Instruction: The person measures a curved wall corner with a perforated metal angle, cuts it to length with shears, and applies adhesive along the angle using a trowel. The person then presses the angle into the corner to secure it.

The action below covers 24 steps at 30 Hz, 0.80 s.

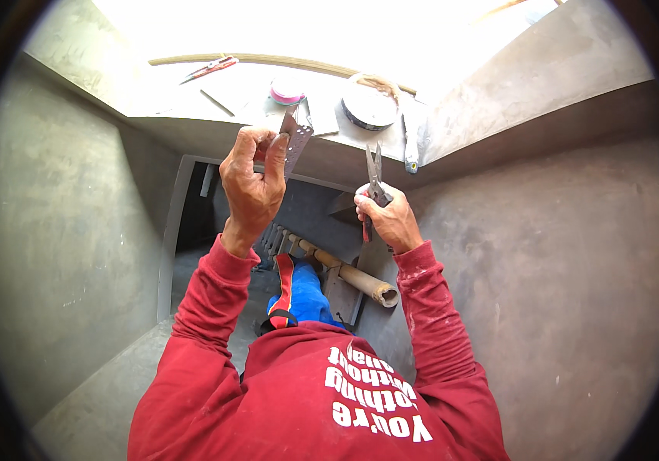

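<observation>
My left hand [251, 180] is raised in front of the ledge, its thumb and fingers pinching a short perforated metal angle strip [296, 138]. The strip stands roughly upright. To its right, my right hand [395, 221] grips metal snips [375, 173] by the red handles. Their blades point up and are slightly parted, with nothing between them. A gap separates the snips from the strip. My palm hides part of the handles.
On the bright ledge [256, 107] lie a red-handled tool [210, 69], a pink-edged roll [287, 93], a round white roll or tub [369, 106] and a long wooden strip [283, 59]. Below stands a bamboo pole [368, 284]. Plastered walls [529, 253] enclose both sides.
</observation>
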Available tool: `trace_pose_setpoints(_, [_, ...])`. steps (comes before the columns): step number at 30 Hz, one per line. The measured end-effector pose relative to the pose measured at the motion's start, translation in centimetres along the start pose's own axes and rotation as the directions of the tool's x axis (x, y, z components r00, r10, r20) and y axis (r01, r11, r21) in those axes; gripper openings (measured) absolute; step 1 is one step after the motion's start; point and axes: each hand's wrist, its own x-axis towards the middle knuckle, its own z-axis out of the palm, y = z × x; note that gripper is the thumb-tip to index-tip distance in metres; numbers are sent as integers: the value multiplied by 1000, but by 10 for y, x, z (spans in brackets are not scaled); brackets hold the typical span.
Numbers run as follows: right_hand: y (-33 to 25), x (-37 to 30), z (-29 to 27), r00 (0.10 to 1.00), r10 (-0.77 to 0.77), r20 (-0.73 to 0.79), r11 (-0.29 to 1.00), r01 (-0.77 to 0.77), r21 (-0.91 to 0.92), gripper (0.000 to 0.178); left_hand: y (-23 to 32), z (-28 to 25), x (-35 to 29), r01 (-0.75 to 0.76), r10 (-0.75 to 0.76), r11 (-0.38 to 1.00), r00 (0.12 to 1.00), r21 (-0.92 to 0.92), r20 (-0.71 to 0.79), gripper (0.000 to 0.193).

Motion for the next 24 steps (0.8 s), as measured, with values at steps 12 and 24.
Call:
trace_pose_setpoints(12, [-1,-9,1,997,76,23,984,-78,160,17,3,-11,19,180,-132,911,980,-370,152,14])
trace_pose_setpoints(24, [12,-11,-6,967,166,192,812,-244,530,39,-37,-63,71,494,97,99,859,-864,502,15])
